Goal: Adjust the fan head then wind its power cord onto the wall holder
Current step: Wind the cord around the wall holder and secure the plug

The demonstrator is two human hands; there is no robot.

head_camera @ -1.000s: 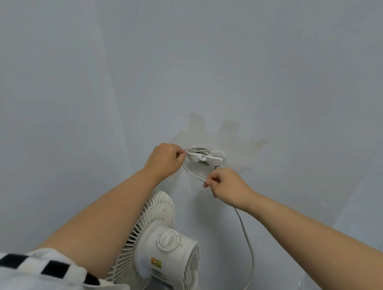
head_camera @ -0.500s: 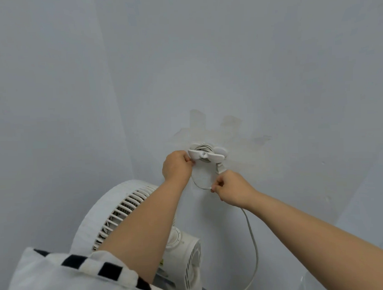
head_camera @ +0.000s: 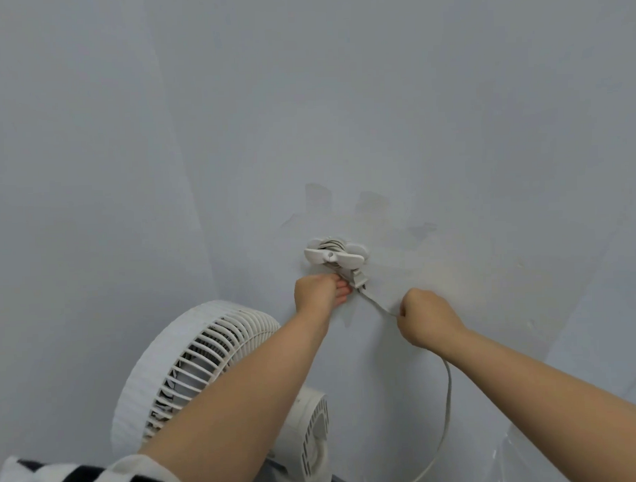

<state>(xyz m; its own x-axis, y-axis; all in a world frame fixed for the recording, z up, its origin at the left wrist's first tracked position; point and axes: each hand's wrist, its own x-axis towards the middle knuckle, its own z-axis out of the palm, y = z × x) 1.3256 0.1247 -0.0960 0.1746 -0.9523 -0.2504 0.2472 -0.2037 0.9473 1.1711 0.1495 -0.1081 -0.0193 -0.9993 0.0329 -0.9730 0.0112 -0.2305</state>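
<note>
Head | left grip (head_camera: 319, 293) holds plug (head_camera: 358, 279) under holder (head_camera: 333, 255) | right grip (head_camera: 426, 321) pinches cord (head_camera: 448, 398)

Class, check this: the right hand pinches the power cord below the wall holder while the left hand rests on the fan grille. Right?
Not quite. In the head view the left hand is up at the wall holder, off the fan grille; the right hand does pinch the power cord below the holder.

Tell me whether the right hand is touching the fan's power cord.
Touching. The head view shows the power cord entering the pinched fingers of the right hand and coming out beneath it, drawn straight up toward the wall holder.
</note>
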